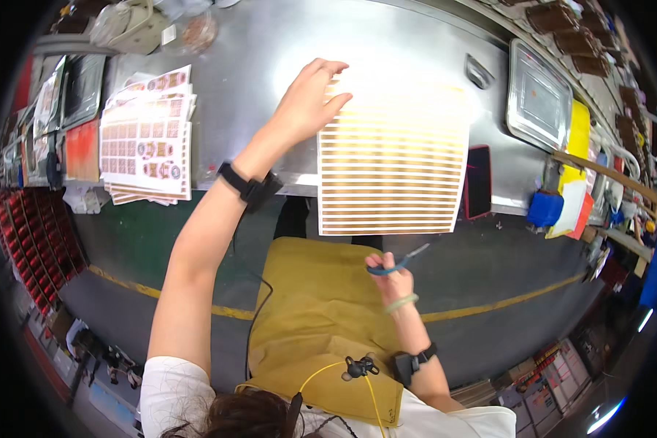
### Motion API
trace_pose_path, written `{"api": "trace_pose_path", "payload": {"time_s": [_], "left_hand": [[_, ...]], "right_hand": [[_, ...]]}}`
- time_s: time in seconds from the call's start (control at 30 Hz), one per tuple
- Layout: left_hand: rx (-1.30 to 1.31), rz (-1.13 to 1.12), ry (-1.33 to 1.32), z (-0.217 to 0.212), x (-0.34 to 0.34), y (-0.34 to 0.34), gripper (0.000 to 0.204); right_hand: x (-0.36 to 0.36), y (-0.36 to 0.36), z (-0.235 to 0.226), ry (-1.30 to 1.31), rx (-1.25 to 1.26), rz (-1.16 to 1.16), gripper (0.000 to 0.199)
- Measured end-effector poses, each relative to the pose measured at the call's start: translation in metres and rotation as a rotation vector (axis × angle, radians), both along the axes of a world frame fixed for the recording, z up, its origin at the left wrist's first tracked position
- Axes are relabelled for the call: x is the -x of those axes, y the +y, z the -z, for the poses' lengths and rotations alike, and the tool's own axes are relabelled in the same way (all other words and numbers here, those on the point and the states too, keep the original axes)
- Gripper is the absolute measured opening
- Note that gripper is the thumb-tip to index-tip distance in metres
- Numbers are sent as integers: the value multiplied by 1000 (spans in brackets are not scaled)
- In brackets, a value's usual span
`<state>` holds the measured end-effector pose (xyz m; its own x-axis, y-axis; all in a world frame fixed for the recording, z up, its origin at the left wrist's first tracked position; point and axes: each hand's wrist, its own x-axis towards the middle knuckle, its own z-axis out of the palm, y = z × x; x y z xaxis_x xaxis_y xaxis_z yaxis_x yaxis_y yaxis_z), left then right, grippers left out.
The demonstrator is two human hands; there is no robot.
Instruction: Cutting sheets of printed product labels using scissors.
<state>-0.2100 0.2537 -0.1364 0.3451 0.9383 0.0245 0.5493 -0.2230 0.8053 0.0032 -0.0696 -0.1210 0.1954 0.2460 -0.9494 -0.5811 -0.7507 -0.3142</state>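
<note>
- Gold-and-white striped rectangular sheet of paper (393, 168) is laid on a grey metal surface (248, 58), its lower edge extended past the surface's near edge, its upper part washed out by glare.
- The sheet's upper left side is met by the bare left hand (306, 104), thumb and fingers parted; whether paper is pinched in that grip cannot be told.
- Teal-handled scissors with slim metal blades (415, 254) are grasped in the right hand (396, 279), its grip closed around the handles, just below the sheet's lower edge. The blades are pointed up and to the right.
- A pale green round bangle (402, 303) is worn on the right wrist; black bands with boxy modules are strapped to both forearms.
- A dark rectangular phone with a red edge (479, 182) is placed just right of the sheet.
- Printed white sheets in brown and gold (146, 146) are stacked at the left, beside an orange-red flat rectangle (82, 151).
- A shiny rectangular tray (539, 95) is set at the far right, near a small dark oblong object (479, 71).
- A mustard-yellow cloth apron (328, 292) is worn.
</note>
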Motion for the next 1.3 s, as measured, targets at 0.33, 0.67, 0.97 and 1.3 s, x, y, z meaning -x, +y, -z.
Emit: {"api": "trace_pose_path", "payload": {"time_s": [0.33, 0.67, 0.97, 1.3], "left_hand": [[144, 150, 628, 19, -57, 35, 59], [603, -188, -429, -50, 62, -73, 28], [269, -73, -626, -76, 81, -72, 15], [176, -337, -579, -38, 65, -64, 31]], "right_hand": [[-12, 20, 50, 332, -329, 662, 39], [-46, 93, -57, -524, -734, 114, 51], [-72, 210, -52, -466, -1208, -224, 25], [-80, 261, -22, -477, -1091, -350, 39]]}}
